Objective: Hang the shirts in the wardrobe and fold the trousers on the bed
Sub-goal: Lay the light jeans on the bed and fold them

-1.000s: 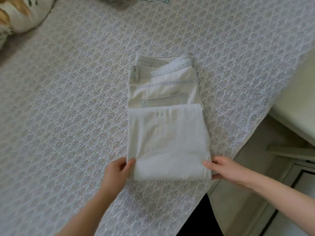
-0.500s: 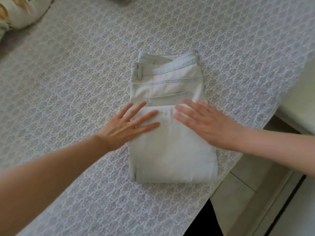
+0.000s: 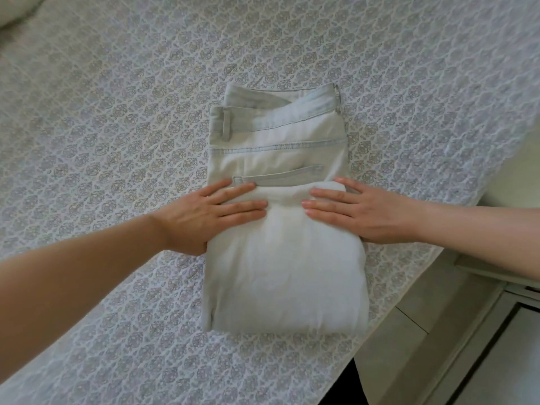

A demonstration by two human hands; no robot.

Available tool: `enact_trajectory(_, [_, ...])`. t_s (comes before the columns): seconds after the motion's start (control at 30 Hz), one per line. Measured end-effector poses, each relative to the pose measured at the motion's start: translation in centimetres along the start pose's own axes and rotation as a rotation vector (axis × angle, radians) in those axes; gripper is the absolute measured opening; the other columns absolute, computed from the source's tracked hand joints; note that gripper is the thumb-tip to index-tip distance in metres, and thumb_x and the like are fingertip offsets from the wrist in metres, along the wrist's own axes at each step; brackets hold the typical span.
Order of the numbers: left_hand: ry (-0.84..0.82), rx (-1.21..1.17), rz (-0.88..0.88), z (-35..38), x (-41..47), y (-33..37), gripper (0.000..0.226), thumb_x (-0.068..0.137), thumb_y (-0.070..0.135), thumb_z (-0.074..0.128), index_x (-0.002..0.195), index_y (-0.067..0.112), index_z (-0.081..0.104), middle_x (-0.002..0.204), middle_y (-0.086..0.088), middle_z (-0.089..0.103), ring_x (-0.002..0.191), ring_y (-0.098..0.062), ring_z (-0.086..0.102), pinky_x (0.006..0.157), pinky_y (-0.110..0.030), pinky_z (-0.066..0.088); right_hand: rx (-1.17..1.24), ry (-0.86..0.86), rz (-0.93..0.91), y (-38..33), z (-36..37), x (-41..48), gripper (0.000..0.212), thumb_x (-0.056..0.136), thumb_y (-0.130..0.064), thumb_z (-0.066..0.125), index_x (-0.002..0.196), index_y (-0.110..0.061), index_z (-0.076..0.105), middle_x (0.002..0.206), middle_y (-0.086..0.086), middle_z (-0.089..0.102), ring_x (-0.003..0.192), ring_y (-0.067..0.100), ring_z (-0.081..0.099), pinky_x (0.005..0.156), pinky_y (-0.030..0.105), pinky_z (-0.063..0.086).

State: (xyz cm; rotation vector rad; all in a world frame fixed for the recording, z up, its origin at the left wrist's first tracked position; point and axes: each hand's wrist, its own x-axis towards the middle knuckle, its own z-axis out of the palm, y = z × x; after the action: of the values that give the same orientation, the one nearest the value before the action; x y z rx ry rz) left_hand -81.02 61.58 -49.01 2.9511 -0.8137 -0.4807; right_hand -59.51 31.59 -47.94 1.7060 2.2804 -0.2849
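A: Surroundings?

B: Bed (image 3: 117,127) under a patterned cover. Pillow (image 3: 14,10) at the far left corner. Tiled floor (image 3: 409,331) past the right edge.

A: Trousers?

B: Pale trousers (image 3: 280,273) lie folded near the bed's right edge, waistband farthest away. Left hand (image 3: 210,214) and right hand (image 3: 359,211) lie flat with straight fingers on the top fold's far edge, one on each side, fingertips apart.

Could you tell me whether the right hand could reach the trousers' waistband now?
Probably yes: the right hand rests flat on the trousers, and nothing lies between it and the waistband.
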Motion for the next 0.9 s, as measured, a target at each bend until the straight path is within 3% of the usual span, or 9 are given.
enact_trajectory(0.1, [-0.037,-0.038,0.023,-0.4,0.1,-0.7,0.099,0.082,0.054,0.058,0.159,0.026,0.003,0.167,0.006,0.0,0.153,-0.026,-0.002,0.121,-0.049,0.007,0.029,-0.034,-0.035,0.7,0.2,0.3,0.078,0.089,-0.038,0.041,0.156,-0.014,0.011,0.163,0.006,0.013,0.15,0.028,0.009,0.119,0.052,0.017])
enact_trajectory(0.23, [-0.055,-0.101,0.033,-0.9,0.2,-1.0,0.09,0.087,0.049,0.057,0.159,0.03,0.006,0.166,0.01,0.003,0.153,-0.022,-0.001,0.123,-0.047,0.011,0.039,0.125,0.029,-0.6,1.0,0.6,0.063,0.094,-0.009,0.047,0.154,-0.014,0.027,0.16,0.004,0.026,0.147,0.029,0.022,0.113,0.055,0.028])
enact_trajectory(0.33, [0.0,-0.241,-0.001,-1.5,0.0,-0.6,0.071,0.091,0.042,0.05,0.156,0.032,0.023,0.164,0.013,0.013,0.153,-0.016,0.0,0.124,-0.043,0.012,0.152,0.208,0.091,-1.4,1.3,-0.1,0.056,0.093,-0.004,0.034,0.147,-0.016,0.043,0.155,0.001,0.037,0.144,0.028,0.031,0.11,0.052,0.034])
enact_trajectory(0.5, [0.029,-0.819,-0.344,-4.6,0.1,-0.7,0.048,0.09,0.009,0.068,0.132,0.031,0.062,0.147,0.012,0.049,0.145,-0.004,0.029,0.12,-0.033,0.028,0.557,0.213,0.244,-1.4,0.9,0.3,0.056,0.087,-0.013,0.062,0.139,-0.024,0.049,0.146,-0.011,0.045,0.142,0.003,0.027,0.11,0.025,0.024])
enact_trajectory(0.57, [-0.009,-1.051,-0.506,-5.8,-0.2,-1.2,0.041,0.095,0.006,0.06,0.124,0.033,0.067,0.142,0.012,0.055,0.136,-0.001,0.043,0.112,-0.021,0.036,0.904,0.202,0.421,-0.8,-0.7,-0.1,0.047,0.09,-0.01,0.061,0.13,-0.034,0.057,0.136,-0.012,0.054,0.132,-0.005,0.04,0.109,0.016,0.03])
enact_trajectory(0.67, [0.1,-1.397,-0.7,-6.3,-0.6,-1.7,0.031,0.097,0.001,0.055,0.11,0.026,0.07,0.106,0.019,0.073,0.098,0.004,0.067,0.08,-0.011,0.052,1.46,0.237,0.763,-0.1,-3.1,0.5,0.053,0.097,-0.009,0.053,0.082,-0.059,0.064,0.095,0.004,0.065,0.092,-0.005,0.065,0.085,0.012,0.047])
enact_trajectory(0.73, [0.186,-1.675,-0.841,-6.1,-0.2,-1.8,0.02,0.098,0.014,0.053,0.114,0.015,0.066,0.109,0.008,0.075,0.099,-0.006,0.07,0.081,-0.017,0.053,1.525,0.387,0.974,0.7,-3.8,2.1,0.025,0.102,-0.039,0.042,0.093,-0.042,0.065,0.101,0.002,0.065,0.095,0.008,0.063,0.084,0.023,0.047])
enact_trajectory(0.83, [0.38,-1.848,-1.091,-5.4,1.0,-1.6,0.035,0.104,0.037,0.042,0.115,0.015,0.067,0.112,-0.005,0.074,0.104,-0.021,0.07,0.091,-0.035,0.053,1.538,0.357,1.289,2.5,-4.0,4.5,0.063,0.1,-0.061,0.017,0.129,-0.021,0.056,0.112,0.001,0.057,0.094,0.011,0.053,0.084,0.027,0.041])
enact_trajectory(0.9, [0.44,-1.715,-1.167,-4.9,2.0,-1.1,0.04,0.101,0.05,0.043,0.114,0.02,0.066,0.109,-0.002,0.074,0.1,-0.02,0.07,0.088,-0.033,0.052,1.53,0.392,1.331,3.2,-3.7,5.1,0.063,0.098,-0.064,0.018,0.127,-0.023,0.054,0.101,-0.008,0.053,0.086,0.007,0.046,0.077,0.021,0.036])
